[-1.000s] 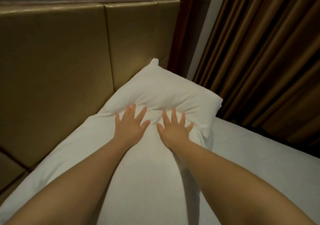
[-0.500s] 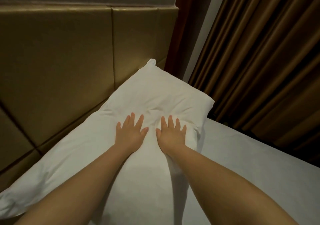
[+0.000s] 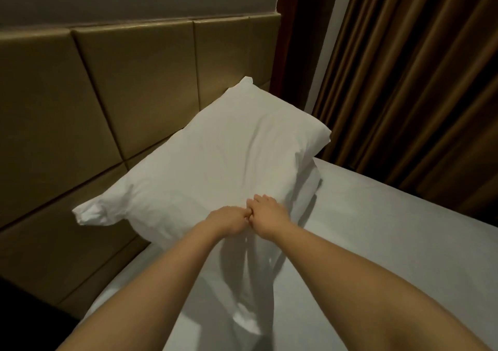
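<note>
— Just below the middle of the frame, how are the hands set?

— Both forearms are stretched forward from the bottom edge and drawn together. The left hand point(image 3: 229, 220) and the right hand point(image 3: 266, 214) are pressed knuckle to knuckle at the near edge of the pillow point(image 3: 229, 151).

— And the fingers point(image 3: 260, 199)?

— On both hands they are curled tight, not spread. White fabric of the pillow is bunched under them and appears to be gripped by each hand. The fingertips themselves are hidden in the folds.

— Where is the pillow placed?

— It is laid at the centre of the frame on the bed point(image 3: 390, 229), with its far side leaned against the padded headboard point(image 3: 121, 94) at upper left. A loose flap of its case is trailed down between the two forearms toward the bottom of the frame.

— What is seen at the right?

— Brown curtains point(image 3: 417, 81) are hung along the upper right, beside the bed.
</note>
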Demonstrator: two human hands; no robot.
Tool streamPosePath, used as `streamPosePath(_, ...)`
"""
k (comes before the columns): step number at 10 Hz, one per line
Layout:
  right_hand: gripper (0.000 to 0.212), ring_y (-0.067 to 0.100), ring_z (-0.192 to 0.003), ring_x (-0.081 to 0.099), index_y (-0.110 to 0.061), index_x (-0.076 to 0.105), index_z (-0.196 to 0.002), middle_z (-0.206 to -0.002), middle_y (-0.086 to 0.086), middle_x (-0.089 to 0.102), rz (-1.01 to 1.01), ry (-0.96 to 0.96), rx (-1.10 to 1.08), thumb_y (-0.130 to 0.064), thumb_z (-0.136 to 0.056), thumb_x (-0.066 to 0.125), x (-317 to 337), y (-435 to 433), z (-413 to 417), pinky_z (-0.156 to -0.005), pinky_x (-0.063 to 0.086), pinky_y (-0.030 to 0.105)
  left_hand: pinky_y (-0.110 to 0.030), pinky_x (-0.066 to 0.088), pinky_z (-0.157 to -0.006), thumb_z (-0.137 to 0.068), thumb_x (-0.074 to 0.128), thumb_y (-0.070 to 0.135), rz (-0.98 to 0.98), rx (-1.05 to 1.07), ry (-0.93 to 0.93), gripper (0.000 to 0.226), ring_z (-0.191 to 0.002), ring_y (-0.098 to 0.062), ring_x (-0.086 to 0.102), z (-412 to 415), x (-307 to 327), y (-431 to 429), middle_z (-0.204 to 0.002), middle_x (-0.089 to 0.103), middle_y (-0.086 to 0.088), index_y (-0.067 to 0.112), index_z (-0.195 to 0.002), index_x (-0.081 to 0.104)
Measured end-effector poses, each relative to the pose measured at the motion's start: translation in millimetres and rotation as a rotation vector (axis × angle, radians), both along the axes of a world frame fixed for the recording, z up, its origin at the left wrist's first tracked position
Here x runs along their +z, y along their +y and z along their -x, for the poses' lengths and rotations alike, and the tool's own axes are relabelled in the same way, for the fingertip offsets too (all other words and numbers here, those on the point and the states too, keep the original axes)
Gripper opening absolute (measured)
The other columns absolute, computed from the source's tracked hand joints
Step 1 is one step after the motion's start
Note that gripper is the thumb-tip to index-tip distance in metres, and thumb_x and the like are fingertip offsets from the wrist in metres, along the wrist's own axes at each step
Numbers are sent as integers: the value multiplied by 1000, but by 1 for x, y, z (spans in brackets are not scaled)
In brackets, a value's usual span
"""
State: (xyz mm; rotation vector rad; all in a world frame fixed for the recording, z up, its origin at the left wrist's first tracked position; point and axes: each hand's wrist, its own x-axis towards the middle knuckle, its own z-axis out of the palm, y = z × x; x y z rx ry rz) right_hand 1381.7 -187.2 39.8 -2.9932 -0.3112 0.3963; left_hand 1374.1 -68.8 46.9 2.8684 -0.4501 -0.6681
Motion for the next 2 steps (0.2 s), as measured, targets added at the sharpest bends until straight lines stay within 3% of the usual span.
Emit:
streamPosePath(1,38,28,-123,49,-14,53,-133,-137,10,51,77,170,161,-21,-98,41,13,-17,54,-95,40,33,-30,25,-109,-104,27,32,-83,65,48,46,-138,-24,33,60,17,-14,-152,34,-9,17,-148,33)
streamPosePath(2,47,26,-135,38,-22,39,-146,-150,6,38,33,181,209,-24,-99,38,16,-36,97,-109,33,37,-31,26,-110,-103,29,29,-77,206,-17,45,-137,-23,34,111,7,-25,-152,34,-7,16,-146,35)
